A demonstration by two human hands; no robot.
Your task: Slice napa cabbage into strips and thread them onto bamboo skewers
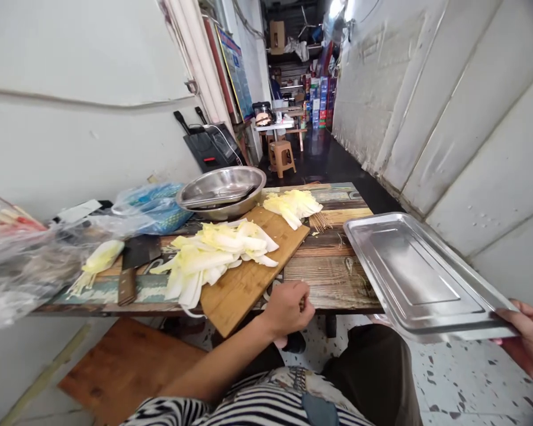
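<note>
My left hand (291,309) is curled into a fist at the table's front edge, with nothing visible in it. At the far right my right hand (526,331) grips the near corner of a metal tray (415,269), thumb on top. The tray's bare surface faces up, and it is held beside the table. Left of my left hand, a wooden cutting board (244,284) carries a large pile of cut cabbage leaves (213,251). A smaller leaf pile (292,205) is at the board's far end, beside thin wooden skewers (320,221).
Behind the board sits a steel basin (224,198) with a flat metal item inside. A cleaver (133,260), a piece of cabbage (102,257) and plastic bags (31,260) are on the left. Beyond the table (333,278) stands a brown stool (281,157). A wall runs along the right.
</note>
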